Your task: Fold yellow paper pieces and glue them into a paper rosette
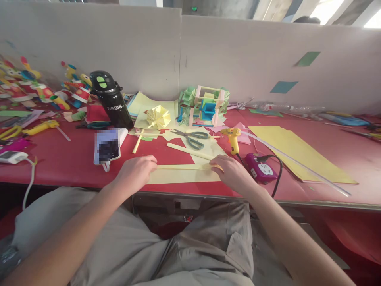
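Note:
A long strip of pale yellow paper [184, 176] lies across the red table near its front edge, with a narrow fold or roll along its far side. My left hand [138, 169] is closed on the left end of that folded edge. At the other end, my right hand [230, 172] pinches the same edge, its thumb bent inward. Just beyond the strip rests a thin yellow paper stick [189, 151], its right end close to my right fingers. Green-handled scissors [195, 141] lie open on paper scraps farther back.
A yellow glue gun [233, 139] and a purple power socket [262, 169] with a cable stand right of my hands. Yellow sheets [303, 155] lie farther right. A phone [107, 146], black bottle [110, 97], folded paper ball [158, 117] and stick frame [208, 105] stand behind.

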{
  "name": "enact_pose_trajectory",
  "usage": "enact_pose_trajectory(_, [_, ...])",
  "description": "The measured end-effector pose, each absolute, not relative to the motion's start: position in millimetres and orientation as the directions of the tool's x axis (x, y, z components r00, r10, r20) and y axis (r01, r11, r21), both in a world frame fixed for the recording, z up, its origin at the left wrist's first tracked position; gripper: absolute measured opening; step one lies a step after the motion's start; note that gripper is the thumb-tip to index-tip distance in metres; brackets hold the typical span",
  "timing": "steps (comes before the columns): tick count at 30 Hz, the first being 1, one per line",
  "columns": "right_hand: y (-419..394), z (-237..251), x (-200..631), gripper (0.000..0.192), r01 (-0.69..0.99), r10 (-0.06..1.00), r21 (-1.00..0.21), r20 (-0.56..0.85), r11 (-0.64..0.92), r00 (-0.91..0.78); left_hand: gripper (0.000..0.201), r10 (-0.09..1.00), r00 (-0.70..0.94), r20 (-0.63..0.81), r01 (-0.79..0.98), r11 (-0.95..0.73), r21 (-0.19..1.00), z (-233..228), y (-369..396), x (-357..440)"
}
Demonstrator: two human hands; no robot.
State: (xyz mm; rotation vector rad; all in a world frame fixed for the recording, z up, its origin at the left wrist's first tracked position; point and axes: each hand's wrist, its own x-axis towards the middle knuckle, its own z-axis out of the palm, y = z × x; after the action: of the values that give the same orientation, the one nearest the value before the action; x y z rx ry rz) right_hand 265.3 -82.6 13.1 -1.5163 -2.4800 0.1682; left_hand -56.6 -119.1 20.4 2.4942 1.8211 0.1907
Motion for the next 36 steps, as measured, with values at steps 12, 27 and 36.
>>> enact_pose_trajectory(12, [-63.4,32.9,254.2,0.022,0.756,0.791,-0.305,-0.015,0.579,-0.612,0.012,0.956,0.267,-0.121,0.855,-0.176,0.488,21.1,-92.1,-71.9])
enact_pose_trajectory(27, [-86.8,31.6,240.2,0.022,0.851,0.851,0.023,-0.003,0.525,-0.525,0.027,0.902,0.427,0.063,0.878,-0.397,-0.266,19.8,-127.2,-45.3])
enact_pose_trajectory(36, [-110.5,3.7,231.9,0.041,0.885,0.874,0.022,0.145,0.466,-0.464,0.051,0.925,0.353,0.142,0.920,-0.316,-0.231,9.7,-156.4,-24.6])
